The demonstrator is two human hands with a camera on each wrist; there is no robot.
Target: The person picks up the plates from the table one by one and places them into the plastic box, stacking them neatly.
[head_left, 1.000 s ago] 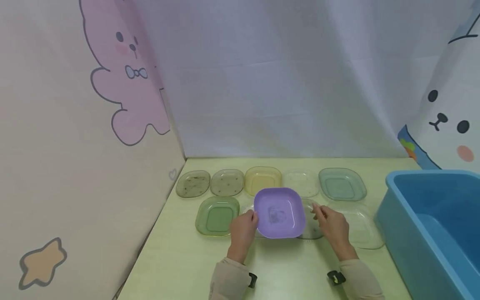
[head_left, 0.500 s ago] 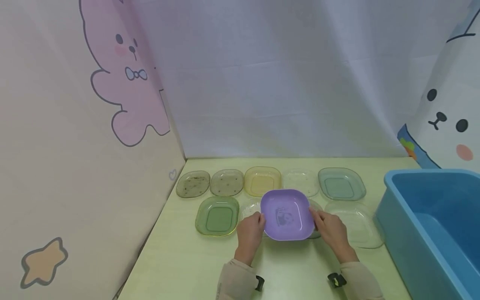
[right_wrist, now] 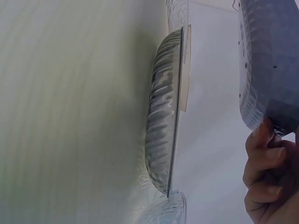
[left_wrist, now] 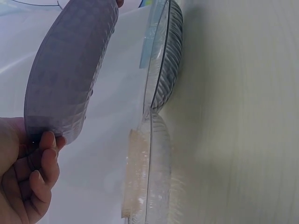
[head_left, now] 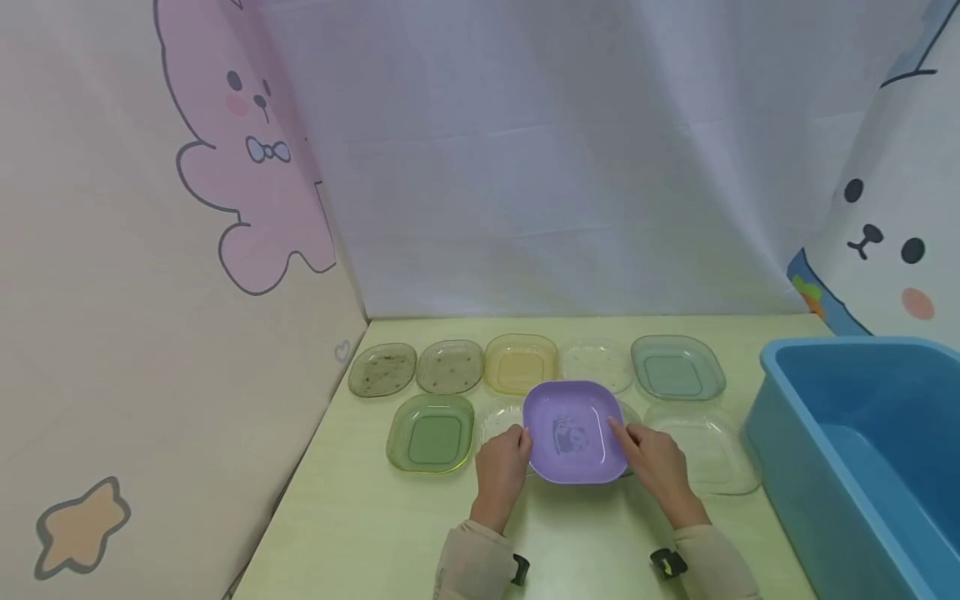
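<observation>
A purple square dish (head_left: 574, 432) with rounded corners and a faint grey picture inside is held above the table, its inner face tilted toward the head camera. My left hand (head_left: 501, 471) pinches its left edge, thumb on the rim. At the opposite edge, my right hand (head_left: 658, 467) pinches too, thumb over the inside. Both wrist views show the textured underside of the dish (left_wrist: 70, 70), raised off the tabletop. Behind and below it, a clear plate (head_left: 498, 417) and a dark-tinted plate (head_left: 630, 414) are partly covered from sight.
A green plate (head_left: 431, 433) lies to the left and a large clear plate (head_left: 705, 450) to the right. Along the back run several plates, among them a yellow one (head_left: 521, 364) and a teal one (head_left: 678, 367). A deep blue bin (head_left: 795, 417) stands at right.
The right hand was apart from the dish one second ago and now pinches its right edge. The left hand and dish have shifted slightly right.
</observation>
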